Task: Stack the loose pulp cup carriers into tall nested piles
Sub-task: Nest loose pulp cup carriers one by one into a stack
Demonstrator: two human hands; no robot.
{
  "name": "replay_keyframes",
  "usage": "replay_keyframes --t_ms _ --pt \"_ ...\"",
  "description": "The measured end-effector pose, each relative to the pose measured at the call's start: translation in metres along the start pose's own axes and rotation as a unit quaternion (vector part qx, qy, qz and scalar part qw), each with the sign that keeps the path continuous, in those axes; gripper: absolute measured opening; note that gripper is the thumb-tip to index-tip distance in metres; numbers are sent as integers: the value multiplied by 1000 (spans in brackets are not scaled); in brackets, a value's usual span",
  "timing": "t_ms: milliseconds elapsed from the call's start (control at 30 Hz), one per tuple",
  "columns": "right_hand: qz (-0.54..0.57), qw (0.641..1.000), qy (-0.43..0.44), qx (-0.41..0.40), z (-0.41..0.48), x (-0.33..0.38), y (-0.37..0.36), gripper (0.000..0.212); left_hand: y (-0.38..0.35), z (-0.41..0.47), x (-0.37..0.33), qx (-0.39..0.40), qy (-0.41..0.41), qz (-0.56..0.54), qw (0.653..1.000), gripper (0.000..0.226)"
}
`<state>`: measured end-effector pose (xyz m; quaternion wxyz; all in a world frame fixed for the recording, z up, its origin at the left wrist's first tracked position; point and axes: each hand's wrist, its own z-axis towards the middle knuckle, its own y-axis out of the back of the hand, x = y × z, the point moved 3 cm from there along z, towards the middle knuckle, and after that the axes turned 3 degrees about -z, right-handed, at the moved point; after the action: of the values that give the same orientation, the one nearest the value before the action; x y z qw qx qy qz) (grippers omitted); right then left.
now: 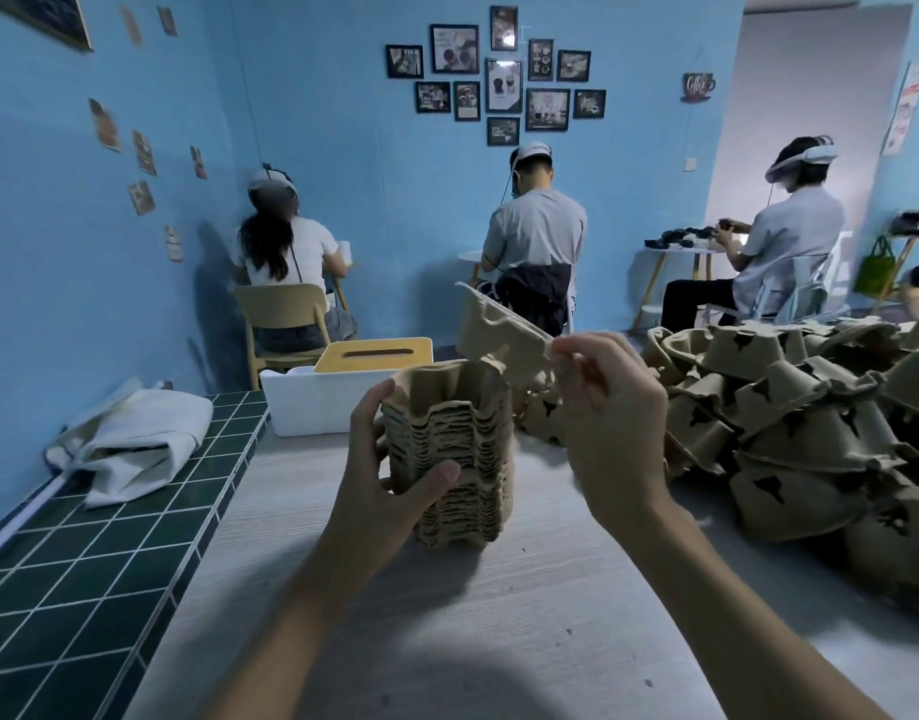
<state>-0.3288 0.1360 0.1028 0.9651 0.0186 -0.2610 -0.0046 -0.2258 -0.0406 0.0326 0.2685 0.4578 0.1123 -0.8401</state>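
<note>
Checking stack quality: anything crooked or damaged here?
No damage shows. The nested pile of brown pulp carriers in the left hand has uneven edges; the right hand holds a single carrier tilted, not yet nested.

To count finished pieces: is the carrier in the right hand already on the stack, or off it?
Off. The right hand pinches the carrier, tilted above the stack, not nested.

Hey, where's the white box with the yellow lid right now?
Head view, left of centre: the box sits at the table's far edge, just behind the stack, right of the cloth.
</note>
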Motion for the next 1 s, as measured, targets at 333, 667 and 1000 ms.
replay_keyframes --t_ms 333,667,1000 --pt "-30 990 69 120 -13 10 -26 35 3 -2 3 -20 29 -25 999 103" --pt "228 882 -319 262 -61 -15 -61 35 14 3 7 -35 -20 -33 999 100" --pt "49 924 -258 280 -49 -57 -94 24 46 9 9 -123 -33 -44 991 94"
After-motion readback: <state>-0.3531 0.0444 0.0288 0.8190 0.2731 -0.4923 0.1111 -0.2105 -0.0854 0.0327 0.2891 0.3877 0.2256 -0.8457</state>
